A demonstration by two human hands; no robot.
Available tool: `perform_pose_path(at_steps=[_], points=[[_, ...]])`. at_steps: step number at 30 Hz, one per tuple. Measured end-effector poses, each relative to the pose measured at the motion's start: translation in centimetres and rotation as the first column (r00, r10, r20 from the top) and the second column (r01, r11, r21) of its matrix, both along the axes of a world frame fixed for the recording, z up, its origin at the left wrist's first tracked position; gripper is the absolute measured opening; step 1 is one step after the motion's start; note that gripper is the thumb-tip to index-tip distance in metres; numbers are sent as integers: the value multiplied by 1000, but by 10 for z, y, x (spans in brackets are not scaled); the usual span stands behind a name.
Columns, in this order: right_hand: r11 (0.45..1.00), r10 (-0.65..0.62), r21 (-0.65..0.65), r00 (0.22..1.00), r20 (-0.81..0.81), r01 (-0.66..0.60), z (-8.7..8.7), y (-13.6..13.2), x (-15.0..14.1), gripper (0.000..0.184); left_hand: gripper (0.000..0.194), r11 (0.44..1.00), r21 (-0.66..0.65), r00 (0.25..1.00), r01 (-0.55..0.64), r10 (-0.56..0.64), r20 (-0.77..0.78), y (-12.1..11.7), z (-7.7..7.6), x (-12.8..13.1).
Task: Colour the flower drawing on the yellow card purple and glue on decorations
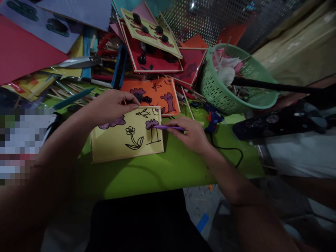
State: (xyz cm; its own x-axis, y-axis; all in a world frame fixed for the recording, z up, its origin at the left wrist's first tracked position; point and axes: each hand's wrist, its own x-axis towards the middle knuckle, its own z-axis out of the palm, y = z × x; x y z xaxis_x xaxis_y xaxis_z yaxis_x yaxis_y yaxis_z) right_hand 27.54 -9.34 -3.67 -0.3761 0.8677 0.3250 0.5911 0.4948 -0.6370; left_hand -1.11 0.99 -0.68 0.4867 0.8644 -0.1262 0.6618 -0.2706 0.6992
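Note:
A yellow picture (115, 147) with thin wooden strips along its edges lies on the green table. It carries black outlines of a flower, a tree and a bird, with purple colour in a cloud and the treetop. My left hand (110, 105) is closed at its top edge, thumb and fingers bent over the strip. In my right hand (190, 133) a purple marker (170, 128) is gripped, its tip touching the tree's purple crown. Behind lies an orange picture (170, 94) with similar purple drawings, partly covered by the yellow one.
Framed red and yellow pictures (149, 31) with black lumps are stacked at the back. A green basket (236, 94) holds scraps; beside it lie a blue glue gun (214, 117) and its cord. Scissors (78, 62), a teal pen (73, 98) and sticks crowd the left.

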Motion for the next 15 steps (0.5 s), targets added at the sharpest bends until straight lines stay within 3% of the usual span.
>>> perform_pose_path(at_steps=[10,15], points=[[1000,5,-22,1000,26,-4,1,1,1,17,38,999,42,998,28,-25,-63,0,2,0],[1000,13,8,1000,14,-14,-1,1,4,16,39,990,-134,998,-54,49,-43,-2,0,-1]])
